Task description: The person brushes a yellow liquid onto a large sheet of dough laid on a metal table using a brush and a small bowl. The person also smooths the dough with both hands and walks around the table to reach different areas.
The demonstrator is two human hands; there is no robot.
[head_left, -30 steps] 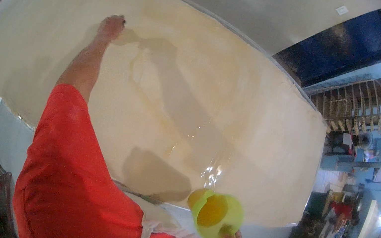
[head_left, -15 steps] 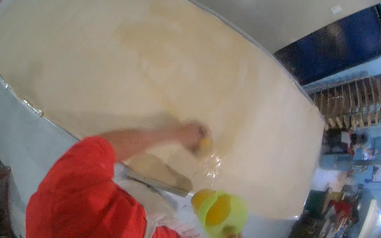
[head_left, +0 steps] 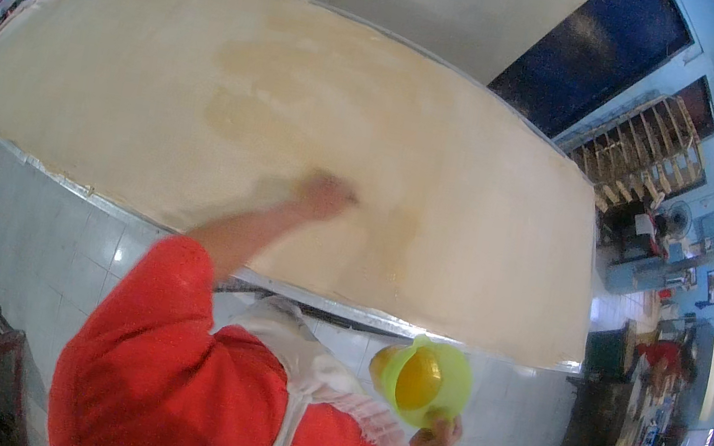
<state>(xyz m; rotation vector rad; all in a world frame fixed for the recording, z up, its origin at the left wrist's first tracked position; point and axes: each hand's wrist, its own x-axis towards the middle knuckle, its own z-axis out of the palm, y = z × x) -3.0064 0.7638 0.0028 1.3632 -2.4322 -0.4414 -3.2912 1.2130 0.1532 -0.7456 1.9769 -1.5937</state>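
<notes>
A broad cream-coloured sheet [head_left: 487,235] covers a long table with a metal edge. Darker, wet-looking patches mark its middle. Over it reaches my left arm in a red sleeve, and my left hand [head_left: 328,197] is low against the sheet. Its fingers look closed but are smeared by motion, and I cannot make out what is in them. My right hand [head_left: 438,433], at the lower right, grips the rim of a lime-green plastic jug [head_left: 455,381]. Yellow-orange liquid [head_left: 420,377] shows inside the jug, which is tilted beside the table's near edge.
Pale floor tiles [head_left: 81,234] lie along the near side of the table. A dark blue panel [head_left: 592,59] and a wooden slatted rack [head_left: 643,148] stand beyond its far right. Another person in red [head_left: 661,357] is at the right, near a cluttered workbench.
My left hand has moved left and farther across the sheet. Earlier something yellow showed at its fingers. My right hand still holds the jug. The whole view has shifted a little.
</notes>
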